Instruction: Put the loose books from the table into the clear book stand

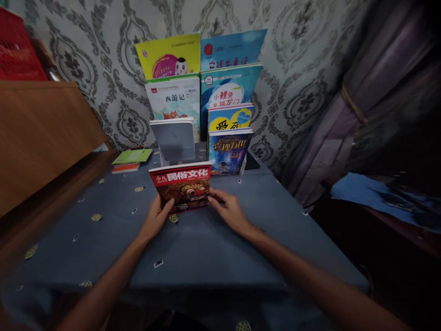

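Both hands hold a red-covered book (186, 186) with white Chinese lettering, tilted up with its cover toward me. My left hand (155, 218) grips its lower left side, thumb over the front. On the lower right edge, my right hand (229, 209) has its thumb at the cover and its fingers behind. Just beyond stands a tiered rack of books: a plain grey panel or cover (175, 142), a dark blue book (229, 151), a yellow-and-blue book (215, 119), a white-and-teal book (174, 99), and taller yellow (168, 55) and blue (234, 48) books behind.
A small stack with a green book (132, 156) on top lies left of the rack. The table wears a dark blue cloth (206, 257). A wooden cabinet (41, 133) borders the left; a curtain (327, 128) and blue fabric (372, 193) are at the right.
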Demonstrator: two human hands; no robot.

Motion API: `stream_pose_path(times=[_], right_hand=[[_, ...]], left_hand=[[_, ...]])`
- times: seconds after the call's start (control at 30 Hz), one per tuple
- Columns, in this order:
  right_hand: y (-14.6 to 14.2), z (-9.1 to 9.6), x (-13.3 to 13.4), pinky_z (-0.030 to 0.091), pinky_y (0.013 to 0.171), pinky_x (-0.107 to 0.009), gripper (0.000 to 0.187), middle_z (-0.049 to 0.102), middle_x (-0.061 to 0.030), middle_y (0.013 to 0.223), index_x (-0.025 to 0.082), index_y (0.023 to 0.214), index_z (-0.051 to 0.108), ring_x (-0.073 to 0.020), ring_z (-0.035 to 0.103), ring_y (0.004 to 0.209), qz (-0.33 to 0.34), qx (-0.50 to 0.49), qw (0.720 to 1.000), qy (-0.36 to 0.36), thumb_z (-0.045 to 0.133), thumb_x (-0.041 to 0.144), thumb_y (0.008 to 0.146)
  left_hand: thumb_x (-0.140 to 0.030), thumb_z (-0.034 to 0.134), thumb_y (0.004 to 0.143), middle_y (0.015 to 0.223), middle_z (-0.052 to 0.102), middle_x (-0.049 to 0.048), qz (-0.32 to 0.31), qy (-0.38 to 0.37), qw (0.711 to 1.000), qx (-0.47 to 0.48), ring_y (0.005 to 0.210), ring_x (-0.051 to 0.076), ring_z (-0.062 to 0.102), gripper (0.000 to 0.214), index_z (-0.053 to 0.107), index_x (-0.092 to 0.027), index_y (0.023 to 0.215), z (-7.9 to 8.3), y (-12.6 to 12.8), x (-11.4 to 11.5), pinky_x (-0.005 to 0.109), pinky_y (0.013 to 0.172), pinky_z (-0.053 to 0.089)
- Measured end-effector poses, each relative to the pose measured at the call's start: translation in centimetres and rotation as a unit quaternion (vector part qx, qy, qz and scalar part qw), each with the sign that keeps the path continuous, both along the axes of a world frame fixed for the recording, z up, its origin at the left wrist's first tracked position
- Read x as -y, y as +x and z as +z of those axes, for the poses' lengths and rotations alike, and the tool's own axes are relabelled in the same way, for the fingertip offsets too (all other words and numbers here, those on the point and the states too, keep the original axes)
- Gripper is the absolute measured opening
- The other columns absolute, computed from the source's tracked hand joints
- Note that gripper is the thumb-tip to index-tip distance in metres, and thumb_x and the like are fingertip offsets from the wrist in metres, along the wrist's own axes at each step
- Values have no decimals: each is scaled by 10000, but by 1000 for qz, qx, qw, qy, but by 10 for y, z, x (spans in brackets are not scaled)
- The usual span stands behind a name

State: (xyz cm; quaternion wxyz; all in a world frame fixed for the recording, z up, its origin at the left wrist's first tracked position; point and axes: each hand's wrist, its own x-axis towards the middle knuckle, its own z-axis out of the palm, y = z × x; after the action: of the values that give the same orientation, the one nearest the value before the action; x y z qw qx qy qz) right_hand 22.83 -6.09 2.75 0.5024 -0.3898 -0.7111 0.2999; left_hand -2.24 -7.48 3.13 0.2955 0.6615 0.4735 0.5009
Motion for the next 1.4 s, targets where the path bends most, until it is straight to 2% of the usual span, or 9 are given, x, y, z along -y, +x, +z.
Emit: stream_pose_path(times=[0.1, 0.27, 0.47, 0.57, 0.87, 1.03, 1.23, 1.33, 1.4], right_hand=[[-4, -11, -16, 534, 724, -319, 290, 734, -57, 911, 177, 1084, 696, -197, 671, 792, 17, -5, 999, -50, 534, 331, 899], [-6, -12, -24, 501, 687, -304, 272, 705, -45, 869, 173, 1027, 691, -171, 620, 710, 28, -24, 997, -72, 540, 345, 879], [-7, -8, -20, 441, 584, -248, 242, 602, 17, 713, 190, 931, 665, -128, 530, 612, 42, -47, 993, -97, 565, 407, 891], [-3, -8, -16, 416, 514, -239, 254, 544, 45, 648, 199, 899, 628, -107, 492, 519, 66, -62, 986, -141, 588, 449, 873], [5, -16, -14, 379, 390, -202, 365, 525, 96, 489, 194, 868, 595, -84, 472, 382, 83, -86, 952, -283, 711, 516, 739], [8, -12, -16, 394, 387, -185, 316, 566, 83, 502, 184, 855, 610, -85, 520, 406, 98, -84, 933, -336, 747, 445, 741], [8, -9, -16, 404, 383, -180, 191, 579, 81, 511, 177, 813, 614, -82, 535, 402, 96, -67, 923, -367, 740, 314, 772], [6, -10, -16, 405, 381, -172, 162, 587, 79, 498, 176, 806, 604, -85, 548, 404, 92, -63, 924, -366, 741, 255, 773], [5, -10, -16, 408, 378, -169, 162, 592, 79, 488, 177, 807, 600, -87, 552, 400, 89, -61, 926, -363, 746, 233, 766]], left_hand=[[-490, 618, 889, 1462, 537, 123, -34, -21, 998, 41, 1379, 276, 474, 649, 445, -173, 1428, -11, -1, -13, 445, 1181, 346], [-483, 657, 859, 1499, 501, 118, -44, -51, 993, 95, 1407, 282, 448, 708, 410, -190, 1454, -16, -1, -17, 461, 1202, 325], [-444, 711, 834, 1376, 614, 94, -77, -95, 982, 143, 1295, 273, 564, 638, 477, -197, 1374, -9, -1, -16, 445, 1140, 425], [-444, 745, 807, 1401, 599, 101, -92, -129, 974, 161, 1309, 290, 554, 647, 498, -193, 1349, -9, -1, -13, 450, 1137, 433], [-492, 774, 774, 1323, 661, 117, -107, -210, 956, 174, 1192, 306, 648, 843, 364, -215, 1457, -12, -3, -7, 461, 1020, 540], [-542, 727, 791, 1240, 705, 119, -84, -215, 967, 112, 1110, 289, 689, 788, 417, -195, 1426, -13, -6, -9, 431, 949, 579], [-534, 670, 817, 841, 769, 50, -62, -269, 960, 46, 655, 215, 716, 700, 488, -159, 1379, -12, -14, -15, 331, 616, 584], [-535, 573, 871, 595, 684, 0, -37, -252, 960, -115, 477, 205, 629, 635, 523, -137, 1363, -7, -16, -15, 289, 479, 475], [-487, 507, 916, 601, 683, 26, -2, -206, 938, -278, 544, 242, 658, 557, 559, -133, 1342, 0, -15, -11, 306, 525, 467]])
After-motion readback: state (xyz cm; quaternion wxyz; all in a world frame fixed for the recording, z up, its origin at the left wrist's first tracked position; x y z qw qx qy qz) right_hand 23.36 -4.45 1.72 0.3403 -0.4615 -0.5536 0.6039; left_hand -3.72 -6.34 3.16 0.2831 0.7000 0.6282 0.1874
